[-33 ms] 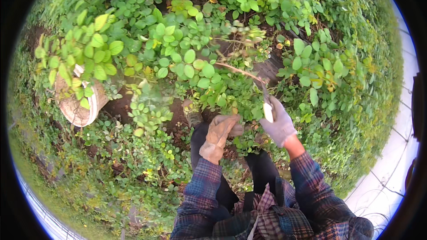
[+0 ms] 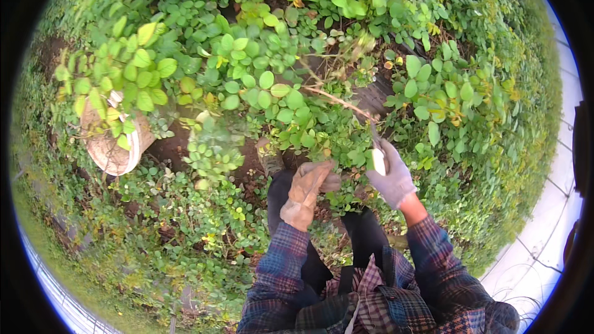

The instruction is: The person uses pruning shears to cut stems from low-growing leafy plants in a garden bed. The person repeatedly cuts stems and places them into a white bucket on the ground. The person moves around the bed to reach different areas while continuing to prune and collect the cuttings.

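In a thin grey-white glove, my right hand [image 2: 392, 176] is closed round pruning shears [image 2: 378, 159] with a pale handle. Their dark blades point up and away from me and meet the end of a thin brown stem [image 2: 340, 101], which runs off to the left among the leaves. My left hand [image 2: 304, 192], in a thick tan glove, is closed low in front of my body, to the left of the shears. Its fingers are curled together in front of green leaves. Whatever they may hold is hidden.
A dirty white bucket [image 2: 133, 148] lies tilted at the left, partly behind a leafy shoot [image 2: 133, 71]. Dense leafy bushes surround my legs and boot [image 2: 270, 156]. Pale paving [image 2: 532, 235] runs along the right edge.
The right hand and shears have shifted very slightly right and down in view. The bucket and nearby leaves also sit slightly further right. Both hands keep the same grip.
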